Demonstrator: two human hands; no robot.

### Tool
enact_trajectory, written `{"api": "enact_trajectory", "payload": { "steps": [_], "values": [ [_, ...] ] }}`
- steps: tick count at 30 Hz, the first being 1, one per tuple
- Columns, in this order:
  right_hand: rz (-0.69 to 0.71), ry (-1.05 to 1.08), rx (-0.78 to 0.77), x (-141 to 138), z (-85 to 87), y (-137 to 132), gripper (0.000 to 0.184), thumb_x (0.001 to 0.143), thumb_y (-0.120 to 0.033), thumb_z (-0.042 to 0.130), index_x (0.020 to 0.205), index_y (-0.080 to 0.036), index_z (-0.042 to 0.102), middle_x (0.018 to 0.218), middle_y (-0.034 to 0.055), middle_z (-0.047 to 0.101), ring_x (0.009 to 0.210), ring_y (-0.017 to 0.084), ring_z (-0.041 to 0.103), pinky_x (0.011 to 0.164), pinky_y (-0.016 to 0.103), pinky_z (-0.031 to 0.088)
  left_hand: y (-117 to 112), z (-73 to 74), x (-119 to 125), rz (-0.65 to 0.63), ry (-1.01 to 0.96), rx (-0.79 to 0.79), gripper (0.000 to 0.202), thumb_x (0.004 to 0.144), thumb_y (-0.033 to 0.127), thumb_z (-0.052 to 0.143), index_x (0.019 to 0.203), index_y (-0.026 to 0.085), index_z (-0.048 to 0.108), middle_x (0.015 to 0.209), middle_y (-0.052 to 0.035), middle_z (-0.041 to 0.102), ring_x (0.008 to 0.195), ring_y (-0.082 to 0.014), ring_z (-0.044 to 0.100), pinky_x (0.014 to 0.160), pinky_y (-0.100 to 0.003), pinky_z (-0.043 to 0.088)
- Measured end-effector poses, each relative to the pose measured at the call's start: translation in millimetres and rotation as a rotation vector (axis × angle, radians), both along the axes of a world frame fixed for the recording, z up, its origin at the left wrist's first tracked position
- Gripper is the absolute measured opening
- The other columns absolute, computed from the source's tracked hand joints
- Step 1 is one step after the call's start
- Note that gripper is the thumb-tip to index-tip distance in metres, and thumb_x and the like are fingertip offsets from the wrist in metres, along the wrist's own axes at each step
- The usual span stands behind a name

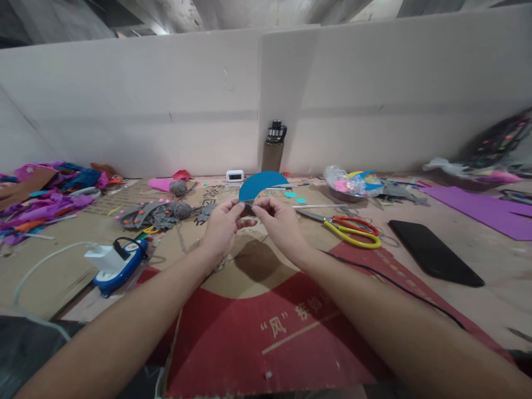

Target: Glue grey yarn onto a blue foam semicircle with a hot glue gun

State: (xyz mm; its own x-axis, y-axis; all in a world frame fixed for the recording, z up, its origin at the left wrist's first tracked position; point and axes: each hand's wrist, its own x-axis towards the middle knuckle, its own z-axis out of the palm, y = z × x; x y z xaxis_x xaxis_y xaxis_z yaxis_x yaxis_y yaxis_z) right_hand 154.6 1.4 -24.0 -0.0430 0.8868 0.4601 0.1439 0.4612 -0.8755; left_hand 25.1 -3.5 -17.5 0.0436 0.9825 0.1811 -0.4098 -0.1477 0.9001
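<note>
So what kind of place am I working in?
Probably a craft workstation: there's a curved blue piece, scissors with red and yellow handles, and a heap of colourful scraps.

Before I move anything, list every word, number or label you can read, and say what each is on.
"“风” 疾": on the red cardboard; what follows is blurred and partly hidden by the right forearm.
Left brown cardboard: print too blurred to read.
Dark characters beyond the left hand: too blurred to read.
White box with a dark display: anything shown is too small to read.
</note>
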Motion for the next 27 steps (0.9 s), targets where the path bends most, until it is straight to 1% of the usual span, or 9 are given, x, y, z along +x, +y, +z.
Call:
{"api": "enact_trajectory", "payload": {
  "steps": [3,6,9,12,14,16,19,22,27],
  "values": [
    [-0.009,0.047,-0.034,-1.3,0.4,0.4,0.017,0.076,-0.035,0.057,0.074,-0.018,0.055,0.066,-0.0021,0.054,0.059,0.011,0.046,0.059,0.026,0.038,2.9,0.4,-0.5,-0.03,-0.1,-0.067,0.008,0.072,0.016,0.066,0.078,0.011,0.065,0.078,-0.0047,0.068,0.066,-0.0084,0.061,0.062,-0.019,0.052],
    [-0.001,0.089,-0.043,-2.2,-1.5,3.2,0.018,0.074,-0.035,0.059,0.081,-0.019,0.052,0.068,-0.0033,0.052,0.058,0.01,0.045,0.058,0.025,0.038,5.2,-0.1,-1.0,-0.059,-0.13,-0.098,0.007,0.073,0.015,0.066,0.078,0.011,0.066,0.08,-0.0056,0.07,0.07,-0.0094,0.064,0.071,-0.021,0.053],
    [-0.004,0.077,-0.028,-1.5,-2.6,5.5,0.019,0.073,-0.033,0.06,0.084,-0.019,0.053,0.068,-0.0035,0.052,0.059,0.01,0.044,0.057,0.025,0.037,5.7,-0.5,-1.0,-0.051,-0.133,-0.098,0.005,0.073,0.014,0.066,0.077,0.011,0.065,0.08,-0.0054,0.07,0.072,-0.01,0.065,0.074,-0.022,0.053],
    [-0.03,0.069,-0.003,0.6,-1.2,6.5,0.015,0.073,-0.032,0.061,0.08,-0.019,0.057,0.062,-0.0044,0.048,0.057,0.01,0.042,0.055,0.025,0.034,5.0,0.8,-0.7,-0.081,-0.113,-0.057,0.008,0.072,0.014,0.068,0.079,0.011,0.065,0.083,-0.0058,0.07,0.076,-0.0112,0.066,0.08,-0.024,0.052],
    [-0.028,0.107,-0.031,2.3,0.4,7.9,0.015,0.071,-0.032,0.061,0.078,-0.02,0.057,0.06,-0.0049,0.047,0.055,0.01,0.041,0.054,0.025,0.034,4.9,2.6,-1.6,-0.132,-0.083,-0.017,0.013,0.073,0.017,0.069,0.083,0.011,0.066,0.089,-0.0076,0.071,0.081,-0.0135,0.067,0.083,-0.027,0.051],
    [-0.011,0.189,-0.085,4.7,1.9,10.8,0.018,0.07,-0.035,0.063,0.077,-0.02,0.057,0.061,-0.005,0.048,0.054,0.01,0.041,0.052,0.024,0.034,6.2,4.2,-4.5,-0.156,-0.058,-0.037,0.02,0.077,0.027,0.066,0.087,0.01,0.066,0.091,-0.0108,0.071,0.084,-0.0171,0.067,0.082,-0.03,0.052],
    [-0.018,0.296,-0.128,10.3,3.8,16.3,0.021,0.069,-0.038,0.064,0.078,-0.021,0.055,0.063,-0.0054,0.048,0.051,0.008,0.038,0.05,0.024,0.033,12.1,2.9,-13.4,-0.066,-0.017,-0.174,0.034,0.082,0.042,0.057,0.084,0.009,0.066,0.09,-0.0156,0.071,0.083,-0.0211,0.068,0.076,-0.034,0.054],
    [-0.057,0.277,-0.136,15.4,5.2,20.0,0.019,0.069,-0.035,0.064,0.077,-0.021,0.055,0.06,-0.0061,0.046,0.048,0.007,0.033,0.048,0.023,0.03,21.1,-2.7,-25.5,0.082,0.055,-0.176,0.022,0.082,0.03,0.057,0.081,0.01,0.068,0.091,-0.0134,0.071,0.083,-0.0171,0.067,0.075,-0.029,0.052],
    [-0.046,0.251,-0.153,13.2,2.1,19.3,0.019,0.069,-0.035,0.064,0.078,-0.02,0.056,0.058,-0.0062,0.044,0.049,0.008,0.035,0.047,0.023,0.03,31.4,-9.6,-38.3,0.112,0.195,-0.137,0.023,0.071,0.036,0.069,0.076,0.014,0.07,0.089,-0.0101,0.071,0.085,-0.0161,0.065,0.072,-0.025,0.047]
  ]
}}
